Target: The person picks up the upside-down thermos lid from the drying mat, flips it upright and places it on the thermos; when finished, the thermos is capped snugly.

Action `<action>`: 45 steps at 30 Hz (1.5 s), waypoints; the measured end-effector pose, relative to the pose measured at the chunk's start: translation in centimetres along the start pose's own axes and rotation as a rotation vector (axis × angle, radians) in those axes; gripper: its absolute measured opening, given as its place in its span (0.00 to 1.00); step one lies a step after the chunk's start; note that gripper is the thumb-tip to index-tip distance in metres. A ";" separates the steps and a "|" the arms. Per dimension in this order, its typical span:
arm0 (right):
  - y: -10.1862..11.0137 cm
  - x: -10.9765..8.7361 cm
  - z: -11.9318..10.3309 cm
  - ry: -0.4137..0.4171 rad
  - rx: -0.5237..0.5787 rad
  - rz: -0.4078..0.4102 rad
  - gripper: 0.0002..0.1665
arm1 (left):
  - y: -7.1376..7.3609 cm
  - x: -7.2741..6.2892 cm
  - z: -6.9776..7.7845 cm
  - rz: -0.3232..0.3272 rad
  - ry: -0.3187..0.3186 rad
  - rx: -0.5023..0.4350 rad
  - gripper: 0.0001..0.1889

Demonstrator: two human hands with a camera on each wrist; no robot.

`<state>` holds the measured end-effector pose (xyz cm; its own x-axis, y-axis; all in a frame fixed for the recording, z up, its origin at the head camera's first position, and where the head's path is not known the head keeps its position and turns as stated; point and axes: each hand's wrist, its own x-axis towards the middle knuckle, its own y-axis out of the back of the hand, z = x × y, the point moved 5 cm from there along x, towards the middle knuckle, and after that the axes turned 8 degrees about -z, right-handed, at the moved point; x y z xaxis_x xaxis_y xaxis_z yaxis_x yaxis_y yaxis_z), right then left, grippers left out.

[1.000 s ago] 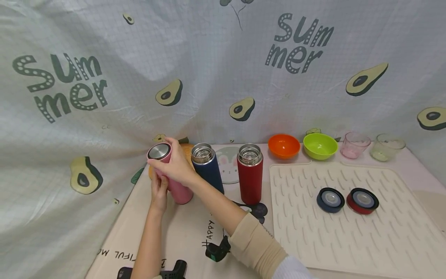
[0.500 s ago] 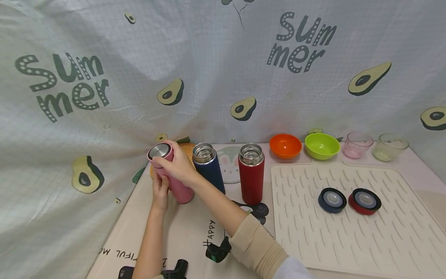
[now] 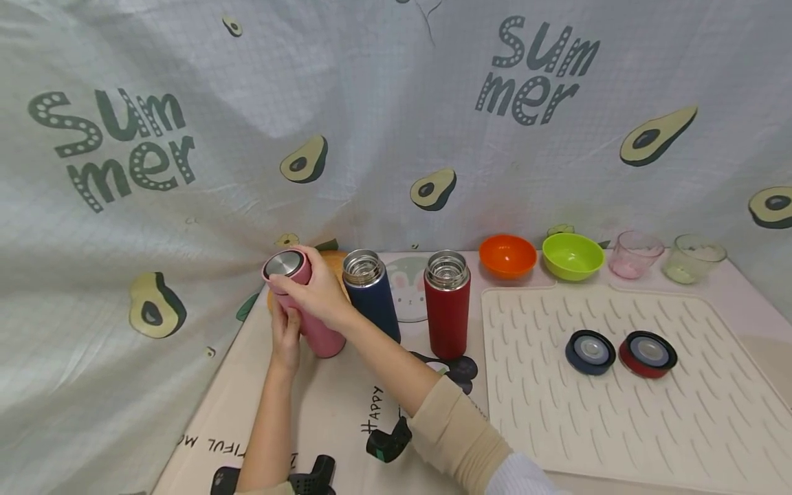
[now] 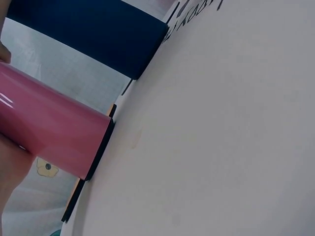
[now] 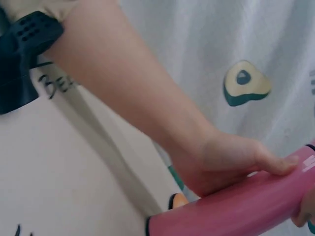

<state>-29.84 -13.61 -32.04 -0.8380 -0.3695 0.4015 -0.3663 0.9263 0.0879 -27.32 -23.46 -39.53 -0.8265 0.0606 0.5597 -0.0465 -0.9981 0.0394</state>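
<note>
L hand (image 3: 287,335) grips pink bottle (image 3: 323,338); R hand (image 3: 318,292) grips its lid (image 3: 287,262), above L. Bottle's long axis approx. vert., base on surface (image 3: 334,405), R hand nearer top.

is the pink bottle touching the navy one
Apart: the left wrist view shows a strip of curtain between the pink bottle and the navy bottle.
</note>
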 end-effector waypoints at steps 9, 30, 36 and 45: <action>-0.3 -0.1 -0.1 0.020 -0.006 -0.002 0.34 | 0.5 0.2 -1.2 0.003 -0.047 -0.031 0.33; -0.1 -0.5 0.4 -0.067 0.056 0.099 0.37 | 0.1 0.1 -1.0 -0.001 -0.070 -0.034 0.32; -0.3 -0.2 0.5 -0.098 0.040 0.075 0.34 | 0.2 -0.1 -1.2 0.002 -0.040 -0.043 0.33; 0.0 0.2 0.7 -0.165 0.178 0.058 0.29 | 0.1 0.0 -1.1 -0.013 -0.033 -0.044 0.36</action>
<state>-30.33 -13.78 -32.63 -0.9089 -0.3370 0.2456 -0.3693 0.9240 -0.0988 -27.96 -23.52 -40.42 -0.8067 0.0727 0.5865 -0.0819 -0.9966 0.0108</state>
